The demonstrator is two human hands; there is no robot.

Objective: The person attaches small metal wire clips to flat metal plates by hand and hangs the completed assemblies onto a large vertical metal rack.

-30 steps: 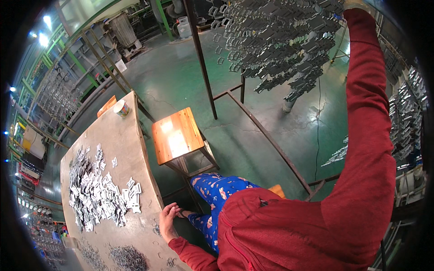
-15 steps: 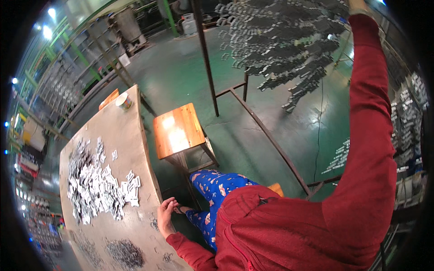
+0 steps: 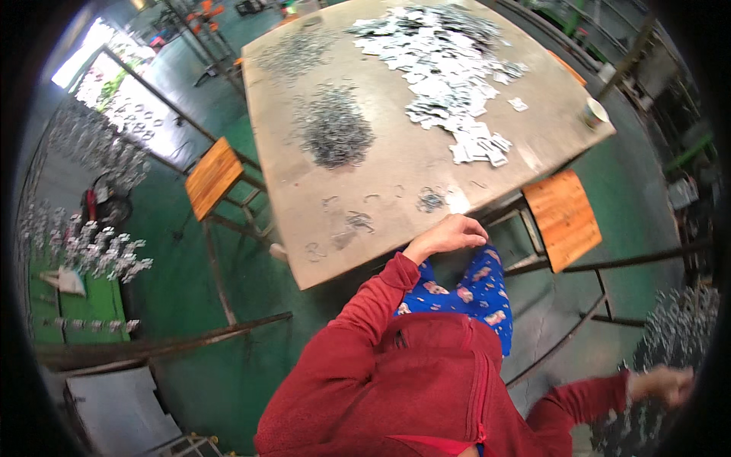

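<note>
My left hand (image 3: 448, 234) is over the near edge of a large table (image 3: 304, 263), with its fingers loosely bent and nothing visible in them. Just beyond it lies a small cluster of wire hooks (image 3: 430, 199). Farther off on the table are a dense heap of thin dark metal hooks (image 3: 335, 129) and a broad pile of pale flat metal pieces (image 3: 438, 65). At the far right, my right hand (image 3: 661, 386) is reached out beside hanging rows of small metal parts (image 3: 681, 324); its fingers are smeared by motion.
Wooden stools stand at the table's right (image 3: 562, 217) and left (image 3: 215, 179). A paper cup (image 3: 594, 113) sits at the right corner. Metal parts hang at left (image 3: 114, 247). Dark rack bars (image 3: 190, 335) cross on both sides.
The view has swung left, bringing the whole table to the front. My right arm has come down from its raised reach. My left hand stays by the table edge.
</note>
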